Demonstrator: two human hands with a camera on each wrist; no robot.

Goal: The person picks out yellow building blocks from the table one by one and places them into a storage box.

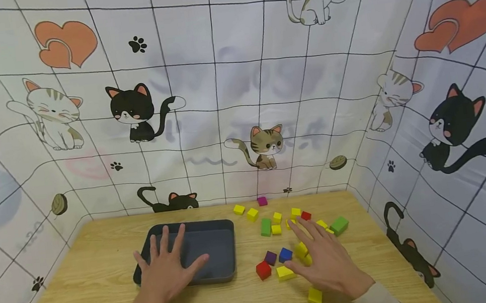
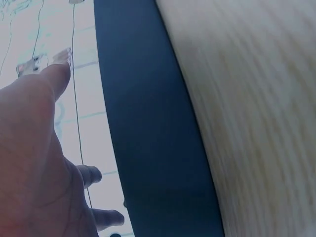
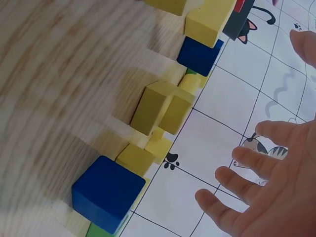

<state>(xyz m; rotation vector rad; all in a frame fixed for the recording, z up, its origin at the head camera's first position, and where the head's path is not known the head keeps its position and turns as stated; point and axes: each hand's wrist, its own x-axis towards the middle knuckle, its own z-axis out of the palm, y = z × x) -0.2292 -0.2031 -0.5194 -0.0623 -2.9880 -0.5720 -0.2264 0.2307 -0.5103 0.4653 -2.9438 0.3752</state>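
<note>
Nearest us, left hand (image 1: 167,275) and right hand (image 1: 325,259) hover, fingers spread wide, gripping nothing! Table (image 1: 90,274) stretches beneath both; tray (image 1: 213,250) sits under the left. Blocks (image 1: 286,272) scatter below and around the right, green block (image 1: 339,225) out beyond it, blue block (image 1: 285,255) by its thumb. Looks like a ready stance, nothing picked up; taking a block would call for lowering and pinching.

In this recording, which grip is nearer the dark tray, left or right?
Left. The left grip appears over the left part of the dark tray in the head view; the right grip is off to the tray's right, over the scattered blocks.
</note>
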